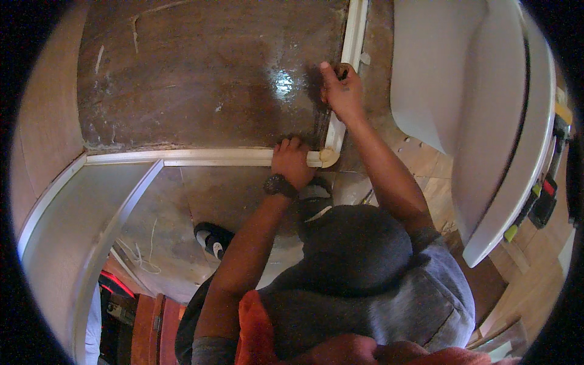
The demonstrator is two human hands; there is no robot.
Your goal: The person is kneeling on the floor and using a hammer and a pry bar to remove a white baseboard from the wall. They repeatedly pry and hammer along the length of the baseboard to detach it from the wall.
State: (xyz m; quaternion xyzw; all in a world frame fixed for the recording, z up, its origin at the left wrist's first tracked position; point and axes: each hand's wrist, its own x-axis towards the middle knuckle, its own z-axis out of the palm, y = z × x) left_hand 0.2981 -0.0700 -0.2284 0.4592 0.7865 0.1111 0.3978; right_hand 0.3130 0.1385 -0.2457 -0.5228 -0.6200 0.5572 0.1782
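Observation:
My left hand (pixel 292 163), with a dark beaded bracelet at its wrist, lies palm down over a white rail (pixel 213 157). Its fingers bend over the rail's far edge, close to the yellowish corner piece (pixel 330 159). Farther off, my right hand (pixel 342 92) is closed in a fist beside the other white rail (pixel 354 36), which runs away from me. Something small and dark shows between its fingers, too hidden to name. Inside the rails lies a brown, stained floor panel (pixel 201 79), shiny and wet near my right hand.
A large white basin-like fixture (pixel 486 121) stands at the right, with black-and-green tools (pixel 541 201) along its outer side. A framed translucent panel (pixel 85 213) slants at the left. Thin pale cord (pixel 146 255) lies on the tiles near my black shoe (pixel 213 239).

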